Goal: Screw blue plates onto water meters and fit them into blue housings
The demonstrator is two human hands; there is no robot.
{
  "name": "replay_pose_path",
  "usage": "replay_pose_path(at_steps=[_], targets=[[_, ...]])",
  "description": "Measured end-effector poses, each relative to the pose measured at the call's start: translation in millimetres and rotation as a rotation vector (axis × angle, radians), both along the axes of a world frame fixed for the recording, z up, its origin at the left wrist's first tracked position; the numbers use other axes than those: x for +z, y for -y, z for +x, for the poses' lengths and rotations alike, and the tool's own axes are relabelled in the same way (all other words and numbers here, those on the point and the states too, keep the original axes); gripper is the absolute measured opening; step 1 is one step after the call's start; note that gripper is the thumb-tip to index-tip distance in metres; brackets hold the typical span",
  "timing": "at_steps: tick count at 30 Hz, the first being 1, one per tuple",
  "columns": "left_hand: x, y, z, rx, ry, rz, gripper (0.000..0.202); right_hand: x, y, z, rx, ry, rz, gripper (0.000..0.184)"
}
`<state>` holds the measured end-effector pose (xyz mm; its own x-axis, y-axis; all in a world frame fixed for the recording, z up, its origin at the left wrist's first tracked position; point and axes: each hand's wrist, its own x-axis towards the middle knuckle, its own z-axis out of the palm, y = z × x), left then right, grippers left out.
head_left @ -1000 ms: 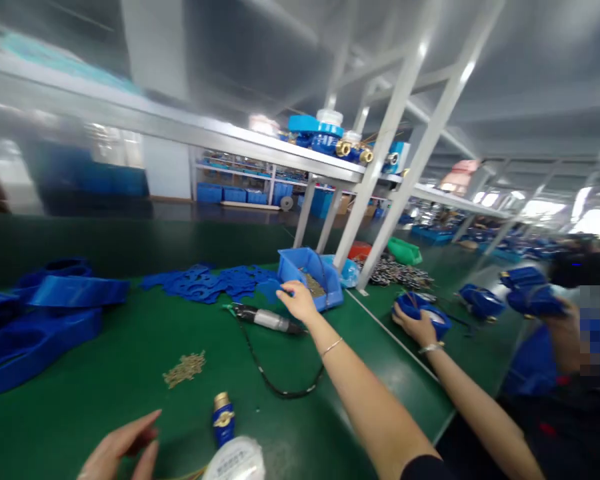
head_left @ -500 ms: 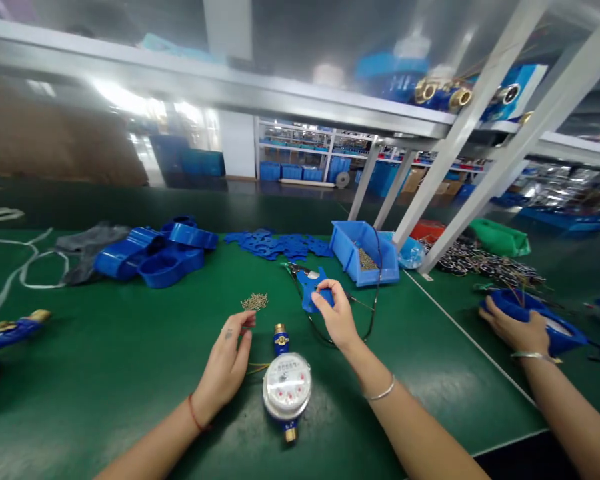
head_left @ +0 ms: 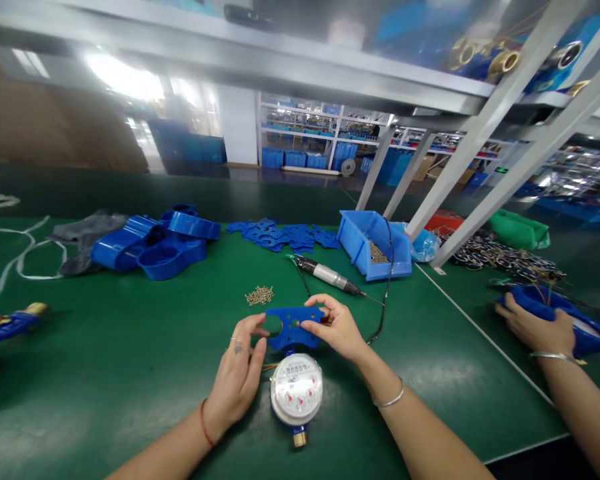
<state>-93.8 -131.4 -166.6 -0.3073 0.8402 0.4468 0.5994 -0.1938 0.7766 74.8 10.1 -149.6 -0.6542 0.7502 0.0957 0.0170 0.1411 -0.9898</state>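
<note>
A flat blue plastic plate with a large round cutout and small holes is held up just beyond the water meter. My right hand pinches its right end between thumb and fingers. At the plate's left end is my left hand, thumb and fingers apart, the fingertips at the edge by the cutout. The meter lies on the green table, its round white dial facing up and a brass threaded end toward me. The plate covers most of its far pipe end.
Small brass screws lie in a pile behind the plate. A corded electric screwdriver lies near a blue bin of screws. Blue plates and blue housings sit farther back. Another person's hand holds a blue housing at right.
My right hand has brought the blue plate from beside the screwdriver toward me and left, over the meter's far end. My left hand has moved from beside the screws to the plate.
</note>
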Motion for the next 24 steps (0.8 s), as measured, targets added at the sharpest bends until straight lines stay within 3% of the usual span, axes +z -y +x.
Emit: replay_pose_path(at_steps=[6, 12, 24], targets=[[2.5, 1.8, 1.7, -0.152, 0.195, -0.256, 0.049, -3.7, 1.2, -2.7, 0.009, 0.115, 0.126, 0.025], [4.3, -1.9, -0.1, -0.204, 0.124, -0.253, 0.045, -13.5, -0.7, -3.0, -0.012, 0.182, 0.144, 0.024], [1.1, -7.5, 1.0, -0.228, 0.354, -0.393, 0.061, -12.1, 7.2, -11.7, -0.052, 0.215, 0.251, 0.018]])
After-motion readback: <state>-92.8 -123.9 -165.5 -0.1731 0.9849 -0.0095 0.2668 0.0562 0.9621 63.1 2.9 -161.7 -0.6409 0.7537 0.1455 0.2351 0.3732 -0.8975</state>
